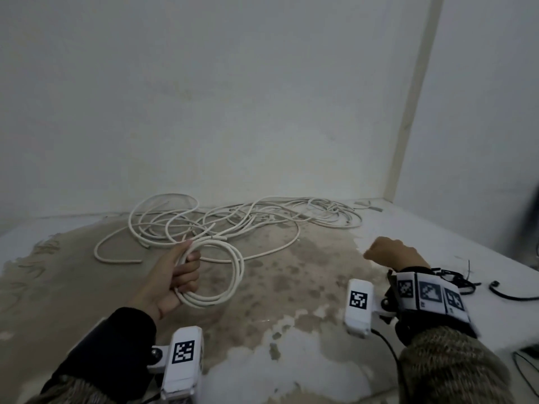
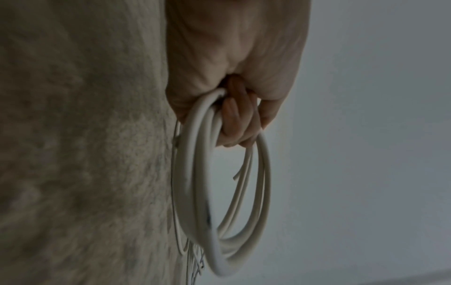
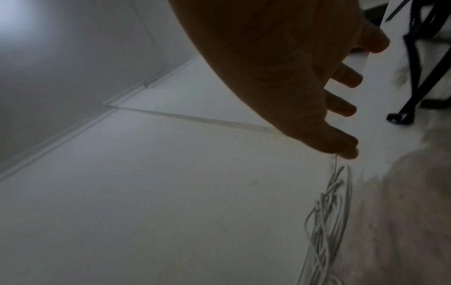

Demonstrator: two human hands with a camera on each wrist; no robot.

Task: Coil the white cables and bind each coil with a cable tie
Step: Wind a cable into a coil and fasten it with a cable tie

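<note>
Left hand (image 1: pixel 172 275), lower left of the head view: its grip is closed round one side of a finished coil (image 1: pixel 217 275) of white cable, several turns gathered in the palm so that they cannot spring apart. The left wrist view shows the fingers (image 2: pixel 234 123) curled through the loops, which hang free below the fist; one cut end pokes loose inside the ring. Holding the coil clear of the surface (image 1: pixel 291 287) probably leaves room to pass a tie round the bundle.

Right hand (image 1: pixel 390 253), right of centre in the head view: it holds nothing, its grip slack, with fingers spread and relaxed in the right wrist view. It hovers just beside black cable ties (image 1: pixel 455 279) lying at the right edge, likely the next thing wanted.

Loose white cables (image 1: pixel 248 217), centre of the head view, lie tangled against the wall, uncoiled. The coil carries no visible tie, so binding seems pending.

No container appears in any view; cables and ties lie directly on the surface.
</note>
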